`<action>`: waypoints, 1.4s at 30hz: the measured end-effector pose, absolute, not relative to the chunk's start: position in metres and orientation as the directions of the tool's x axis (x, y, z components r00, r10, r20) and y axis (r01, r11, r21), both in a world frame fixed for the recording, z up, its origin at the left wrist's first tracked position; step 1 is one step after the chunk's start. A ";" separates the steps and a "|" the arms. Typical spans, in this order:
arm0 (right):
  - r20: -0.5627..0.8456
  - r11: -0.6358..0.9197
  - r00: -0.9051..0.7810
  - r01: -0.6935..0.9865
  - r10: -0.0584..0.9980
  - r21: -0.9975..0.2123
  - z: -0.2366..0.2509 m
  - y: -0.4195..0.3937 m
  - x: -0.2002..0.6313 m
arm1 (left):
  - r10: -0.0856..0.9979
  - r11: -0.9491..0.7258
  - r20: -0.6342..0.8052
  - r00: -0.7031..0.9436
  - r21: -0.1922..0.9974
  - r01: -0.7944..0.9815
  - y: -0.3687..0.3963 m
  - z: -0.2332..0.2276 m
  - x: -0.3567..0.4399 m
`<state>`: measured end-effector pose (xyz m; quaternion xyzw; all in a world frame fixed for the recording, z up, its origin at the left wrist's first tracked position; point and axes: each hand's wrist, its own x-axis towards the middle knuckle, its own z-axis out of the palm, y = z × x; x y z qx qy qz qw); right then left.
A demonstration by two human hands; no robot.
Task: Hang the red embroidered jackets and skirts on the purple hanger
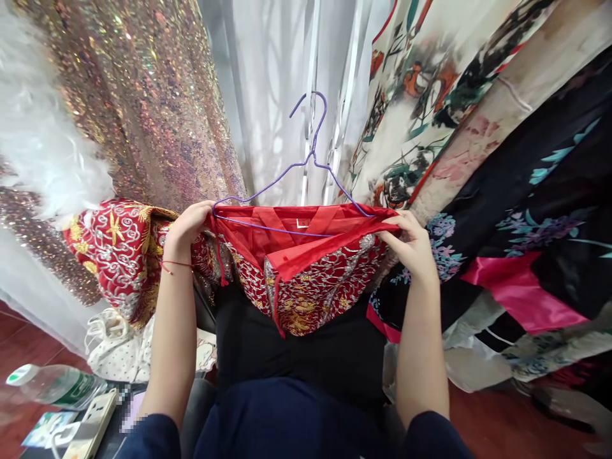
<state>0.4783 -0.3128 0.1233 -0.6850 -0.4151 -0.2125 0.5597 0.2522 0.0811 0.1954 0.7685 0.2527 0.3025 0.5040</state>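
Note:
A red garment (306,268) with gold and silver embroidery hangs on a thin purple wire hanger (306,167), held up in front of me. My left hand (187,226) grips the garment's left shoulder at the hanger's end; a red string circles that wrist. At the right shoulder, my right hand (415,247) pinches the red lining over the hanger's other end. The garment's left sleeve (115,255) droops out to the left. The hanger's hook points up, free of any rail.
A sequined gold dress (143,95) and white feathers (38,146) hang at left, white sheer fabric (272,83) behind, and printed floral robes (502,159) at right. On the reddish floor at lower left lie a plastic bottle (57,384), a power strip (90,424) and a white dotted cloth (119,350).

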 end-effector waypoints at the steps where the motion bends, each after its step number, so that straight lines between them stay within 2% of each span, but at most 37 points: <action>1: 0.751 -0.028 0.573 0.800 0.328 -0.599 0.122 -0.313 0.480 | 0.680 -0.333 0.169 0.713 0.938 0.095 0.080 0.196 0.249; 3: 0.740 -0.027 0.588 0.788 0.326 -0.615 0.119 -0.315 0.483 | 0.657 -0.329 0.115 0.745 0.933 0.145 0.079 0.195 0.244; 6: 0.722 -0.027 0.610 0.770 0.328 -0.638 0.111 -0.321 0.488 | 0.623 -0.497 0.144 0.769 0.831 0.247 0.072 0.191 0.238; 8: 0.709 -0.036 0.624 0.758 0.329 -0.651 0.103 -0.327 0.487 | 0.588 -0.624 0.197 0.784 0.727 0.286 0.061 0.187 0.237; 11: 0.704 -0.075 0.637 0.756 0.313 -0.651 0.094 -0.333 0.477 | 0.558 -0.786 0.377 0.739 0.525 0.326 0.037 0.182 0.239; 14: 0.718 -0.084 0.640 0.759 0.273 -0.645 0.088 -0.334 0.462 | 0.521 -0.853 0.493 0.696 0.316 0.415 0.013 0.179 0.245; 16: 0.699 -0.076 0.670 0.733 0.248 -0.676 0.086 -0.330 0.453 | 0.480 -0.876 0.455 0.750 0.203 0.437 0.003 0.179 0.246; 18: 0.654 -0.102 0.725 0.683 0.217 -0.723 0.083 -0.325 0.448 | 0.401 -0.916 0.329 0.855 0.134 0.378 -0.002 0.181 0.242; 21: 0.589 -0.217 0.797 0.603 0.133 -0.767 0.080 -0.318 0.444 | 0.205 -0.966 0.028 0.978 0.169 0.198 -0.010 0.187 0.231; 23: 0.563 -0.286 0.819 0.568 0.110 -0.771 0.079 -0.314 0.439 | 0.136 -0.971 -0.105 0.985 0.185 0.153 -0.020 0.189 0.224; 25: 0.541 -0.314 0.827 0.559 0.151 -0.767 0.080 -0.312 0.430 | 0.169 -0.972 -0.100 0.981 0.147 0.183 -0.036 0.188 0.223; 27: 0.519 -0.311 0.825 0.565 0.222 -0.764 0.084 -0.310 0.419 | 0.212 -0.969 -0.029 0.977 0.124 0.214 -0.057 0.182 0.229; 33: 0.462 -0.230 0.783 0.583 0.417 -0.779 0.096 -0.304 0.383 | 0.238 -0.965 0.082 0.968 0.134 0.225 -0.130 0.150 0.263; 37: 0.445 -0.178 0.750 0.586 0.489 -0.791 0.096 -0.300 0.366 | 0.316 -0.947 0.069 0.946 0.081 0.310 -0.158 0.130 0.277; 40: 0.453 -0.178 0.738 0.599 0.500 -0.781 0.096 -0.300 0.365 | 0.365 -0.931 0.063 0.929 0.043 0.363 -0.154 0.125 0.282; 42: 0.441 -0.183 0.715 0.613 0.543 -0.769 0.096 -0.302 0.367 | 0.388 -0.920 0.006 0.922 0.055 0.387 -0.143 0.122 0.284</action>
